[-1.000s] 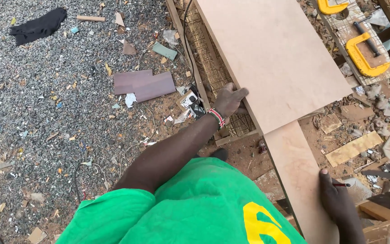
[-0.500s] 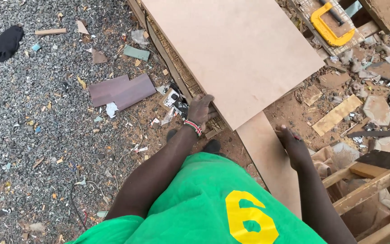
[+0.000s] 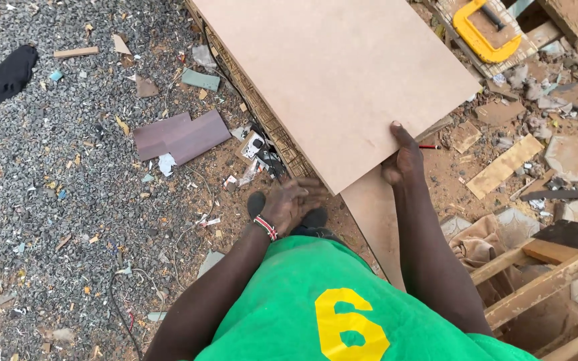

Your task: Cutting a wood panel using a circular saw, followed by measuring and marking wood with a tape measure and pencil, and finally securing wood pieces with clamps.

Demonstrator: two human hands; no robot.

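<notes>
The right hand (image 3: 401, 160) had come up from the narrow strip to grasp the large board's (image 3: 332, 73) near edge, while the left hand (image 3: 290, 204), open-fingered, had slipped just below its corner.

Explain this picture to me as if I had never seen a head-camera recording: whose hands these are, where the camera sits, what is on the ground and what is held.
There is no machine here. A person wears one camera on the head, and it looks down over a green shirt at their own two bare hands. The right hand grips the near edge of a large pale brown board, thumb on top. The left hand, with a beaded bracelet at the wrist, sits open near the board's lower corner; whether it touches the board is unclear. A second, narrower board lies underneath. Around them are gravel, a purple-brown offcut, a black cloth, a yellow clamp, broken tile pieces and a wooden frame.
</notes>
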